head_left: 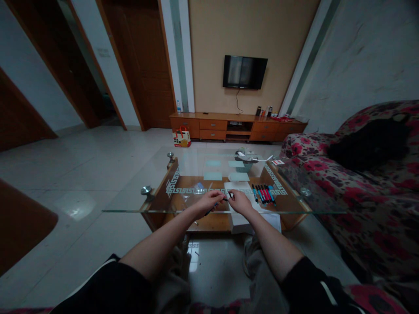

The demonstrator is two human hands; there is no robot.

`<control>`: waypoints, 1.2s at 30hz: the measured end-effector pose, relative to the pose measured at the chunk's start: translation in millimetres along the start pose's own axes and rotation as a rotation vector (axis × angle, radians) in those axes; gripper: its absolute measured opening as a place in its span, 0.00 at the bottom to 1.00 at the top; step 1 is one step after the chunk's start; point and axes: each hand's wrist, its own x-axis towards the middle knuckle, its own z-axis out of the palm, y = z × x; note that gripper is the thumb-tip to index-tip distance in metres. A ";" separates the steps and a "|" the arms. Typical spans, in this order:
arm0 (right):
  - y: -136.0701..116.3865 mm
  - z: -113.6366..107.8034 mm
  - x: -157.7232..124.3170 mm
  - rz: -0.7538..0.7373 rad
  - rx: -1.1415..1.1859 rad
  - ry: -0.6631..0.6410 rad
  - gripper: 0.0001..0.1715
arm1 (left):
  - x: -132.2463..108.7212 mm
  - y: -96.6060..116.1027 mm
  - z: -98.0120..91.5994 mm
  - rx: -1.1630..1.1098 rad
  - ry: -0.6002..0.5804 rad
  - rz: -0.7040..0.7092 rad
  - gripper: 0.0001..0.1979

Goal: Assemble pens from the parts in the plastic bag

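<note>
My left hand (209, 201) is closed round a dark pen (213, 207) over the near edge of the glass coffee table (131, 201). My right hand (240, 201) is pinched on a small dark part at the pen's tip, probably its cap (230, 195). Both hands meet just in front of a white sheet of paper (240, 187). A row of several red, blue and black pens (263, 193) lies on the glass just right of my right hand.
A flowered sofa (353, 183) runs along the right. Pale cards (212, 175) and a small basket (246, 163) sit farther back on the glass. A wooden TV cabinet (235, 126) and a wall TV (244, 72) stand at the far wall. Tiled floor lies to the left.
</note>
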 end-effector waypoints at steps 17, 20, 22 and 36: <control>-1.9 -1.1 -1.6 0.001 0.006 -0.013 0.22 | -1.9 3.3 0.6 -0.004 -0.003 -0.001 0.16; -3.4 -2.5 -2.2 0.015 0.009 -0.006 0.22 | -1.6 2.5 0.4 -0.007 0.000 -0.004 0.17; -4.7 -3.8 -2.6 0.023 0.009 -0.002 0.22 | -1.4 1.9 0.4 -0.009 0.002 -0.006 0.17; -0.4 3.9 10.7 0.157 0.696 0.149 0.21 | 7.5 -2.1 -2.5 -0.055 0.142 0.068 0.18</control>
